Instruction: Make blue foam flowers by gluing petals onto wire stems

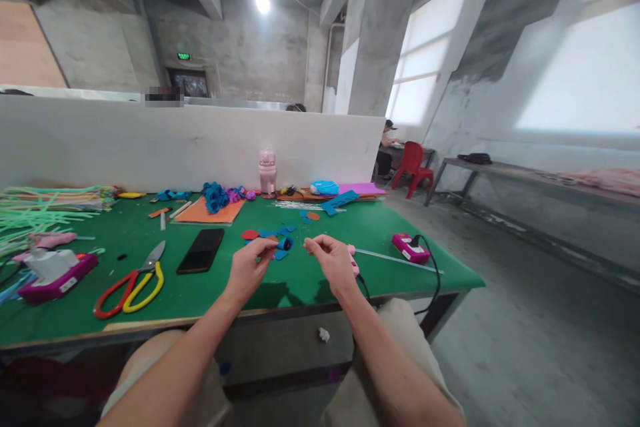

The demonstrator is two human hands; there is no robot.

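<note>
My left hand is held above the front edge of the green table and pinches a small rolled blue foam piece between thumb and fingers. A little to its right, my right hand has its fingers pinched together near the blue piece; what it holds is too small to tell. Loose blue and red foam cutouts lie on the table just behind both hands. A pink glue gun lies partly hidden behind my right hand.
Red-and-yellow scissors and a black phone lie left of my hands. A second pink glue gun with a black cord sits at the right. Green sticks, an orange sheet and a pink bottle stand farther back. A person sits by a red chair.
</note>
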